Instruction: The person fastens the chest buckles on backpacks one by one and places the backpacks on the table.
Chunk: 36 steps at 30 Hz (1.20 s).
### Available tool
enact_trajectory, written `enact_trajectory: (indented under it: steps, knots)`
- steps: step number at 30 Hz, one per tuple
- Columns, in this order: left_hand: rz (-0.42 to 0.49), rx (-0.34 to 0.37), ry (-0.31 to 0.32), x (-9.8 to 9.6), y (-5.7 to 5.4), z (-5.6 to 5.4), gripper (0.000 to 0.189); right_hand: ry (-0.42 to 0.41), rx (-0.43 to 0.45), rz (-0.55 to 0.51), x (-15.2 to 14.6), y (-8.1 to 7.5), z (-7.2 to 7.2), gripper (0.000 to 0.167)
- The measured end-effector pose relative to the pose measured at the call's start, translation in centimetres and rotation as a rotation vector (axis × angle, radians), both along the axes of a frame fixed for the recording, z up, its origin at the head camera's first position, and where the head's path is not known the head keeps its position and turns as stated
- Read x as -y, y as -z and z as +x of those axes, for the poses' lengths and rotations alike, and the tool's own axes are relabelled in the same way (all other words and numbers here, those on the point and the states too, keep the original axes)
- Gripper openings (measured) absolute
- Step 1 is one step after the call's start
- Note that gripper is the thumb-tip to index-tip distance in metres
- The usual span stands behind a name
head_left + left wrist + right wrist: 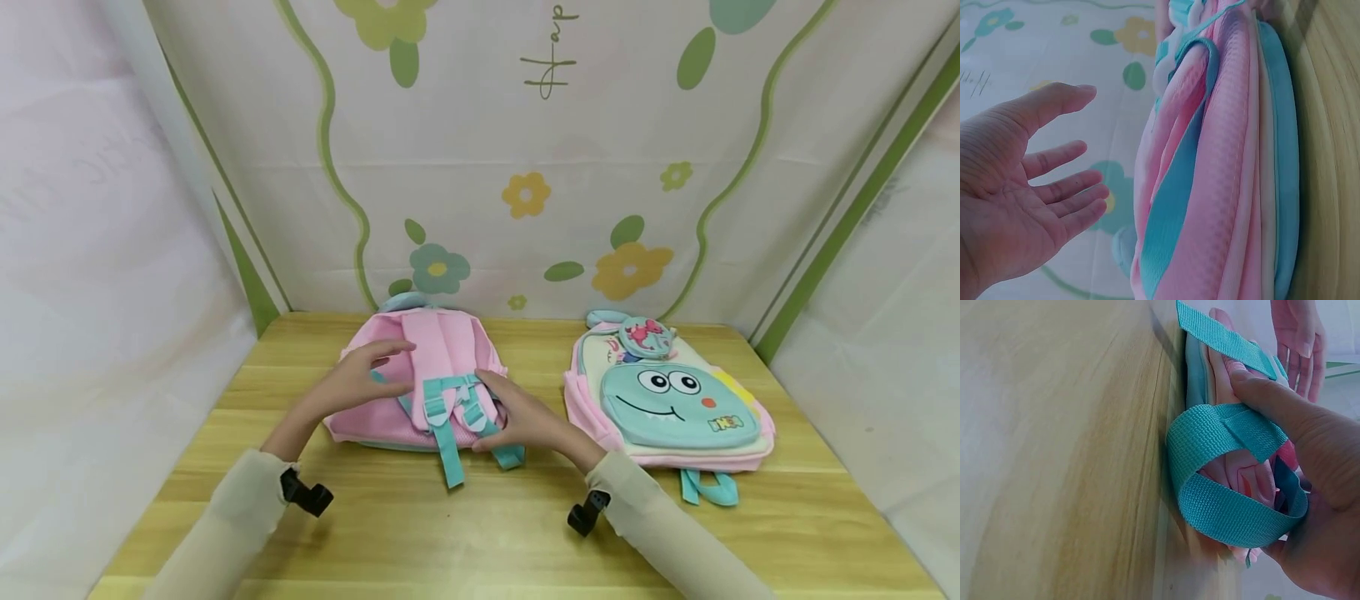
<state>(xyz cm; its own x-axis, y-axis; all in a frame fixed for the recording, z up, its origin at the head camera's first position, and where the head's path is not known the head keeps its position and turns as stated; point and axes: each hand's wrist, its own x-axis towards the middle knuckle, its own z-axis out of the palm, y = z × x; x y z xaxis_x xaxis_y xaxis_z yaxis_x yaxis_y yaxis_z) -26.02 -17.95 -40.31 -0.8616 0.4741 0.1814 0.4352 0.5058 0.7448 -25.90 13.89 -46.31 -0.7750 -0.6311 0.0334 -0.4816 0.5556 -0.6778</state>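
Note:
A pink backpack [375, 425] lies with its shoulder straps facing up at the back left of the table. My left hand [363, 379] hovers above its left half, fingers spread and holding nothing. In the left wrist view, a gap separates that hand from the backpack's pink side and its long teal strap [1175, 206]. My right hand [525, 417] is at the backpack's right edge, its thumb and fingers apart around the teal webbing. Seen from the right wrist, a looped teal strap [1235, 515] lies beside the palm, and the thumb reaches over the backpack's edge; the other fingers are mostly hidden.
To the right, a second backpack [678, 408] with a smiling teal face lies front up, a round teal pouch [647, 337] at its top. Both rest on a wooden table [465, 542]. A flower-patterned cloth [465, 208] hangs behind, with pale cloth at the sides.

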Motion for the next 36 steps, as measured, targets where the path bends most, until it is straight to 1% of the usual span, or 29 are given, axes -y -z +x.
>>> enact_trajectory:
  steps: [3,7,13,17,23,25,28,32,36]
  knots:
    - [-0.036,-0.016,0.007,-1.5,-0.2,-0.2,0.062,-0.002,0.001,0.000,0.0,-0.1,0.0,0.115]
    - [-0.089,-0.040,0.029,-3.2,-0.2,-0.5,0.058,-0.002,0.009,0.004,0.1,-0.2,0.0,0.116]
    - [-0.156,-0.070,0.067,-4.9,0.2,-1.2,0.051,-0.001,0.021,0.006,0.4,-0.3,0.2,0.117]
    - [-0.191,-0.077,0.082,-5.3,0.3,-1.4,0.046,-0.005,0.021,-0.013,0.5,-0.4,0.2,0.114]
    - [-0.244,-0.051,0.103,-5.7,0.0,-1.4,0.040,-0.038,-0.010,-0.058,0.8,-0.5,0.0,0.104]
    - [-0.270,-0.050,0.105,-5.8,-0.1,-1.5,0.039,-0.036,-0.013,-0.056,0.8,-0.4,-0.1,0.104]
    - [-0.300,-0.023,0.093,-5.8,-0.1,-1.6,0.039,-0.027,-0.010,-0.046,0.8,-0.4,-0.1,0.107]
    - [-0.330,-0.028,0.091,-6.0,0.1,-1.9,0.040,-0.013,-0.003,-0.036,0.8,-0.4,0.0,0.109]
    - [-0.349,-0.068,0.112,-6.3,0.3,-2.2,0.041,-0.008,0.007,-0.032,0.8,-0.3,0.0,0.111]
